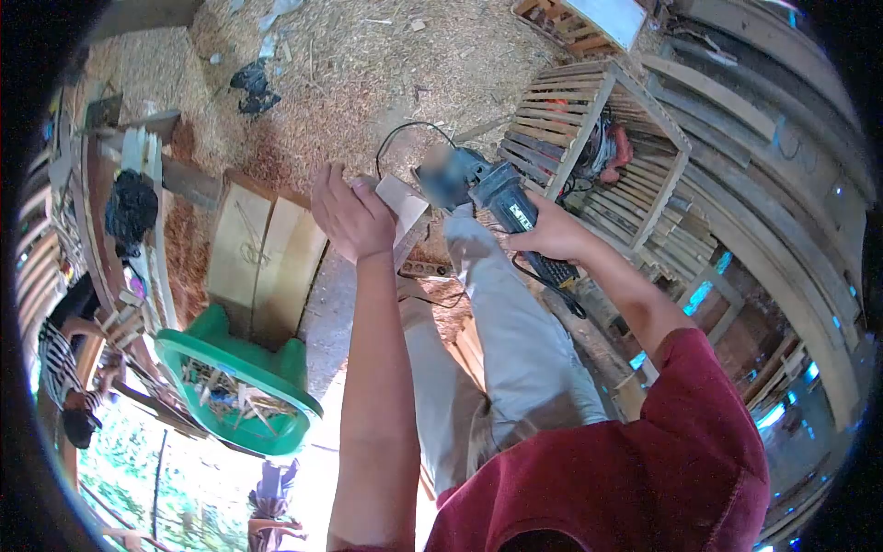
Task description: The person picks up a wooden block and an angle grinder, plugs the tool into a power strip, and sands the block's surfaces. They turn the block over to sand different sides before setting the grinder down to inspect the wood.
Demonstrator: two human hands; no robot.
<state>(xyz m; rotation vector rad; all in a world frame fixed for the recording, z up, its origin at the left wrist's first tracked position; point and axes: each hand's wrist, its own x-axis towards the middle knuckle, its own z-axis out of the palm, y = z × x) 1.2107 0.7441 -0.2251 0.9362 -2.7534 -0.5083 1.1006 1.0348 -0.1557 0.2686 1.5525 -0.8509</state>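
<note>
My right hand (552, 230) is wrapped around the body of a dark angle grinder (511, 201). The grinder's front end points up and left, and its disc area is blurred. Close by on the left is a pale wooden block (402, 200), with one flat face turned upward. My left hand (352, 216) grips this block at its left side, back of the hand up and thumb side towards the grinder. The underside of that grip is hidden. A small gap shows between block and grinder. A black cord (405, 127) loops behind them.
Wood shavings (368, 74) cover the ground. A slatted wooden crate (589, 120) stands at right, with a red tool inside. At left are a green plastic chair (235, 432) holding wood scraps and wooden boxes (258, 244). A power strip (428, 269) lies between the legs. Other people are at lower left.
</note>
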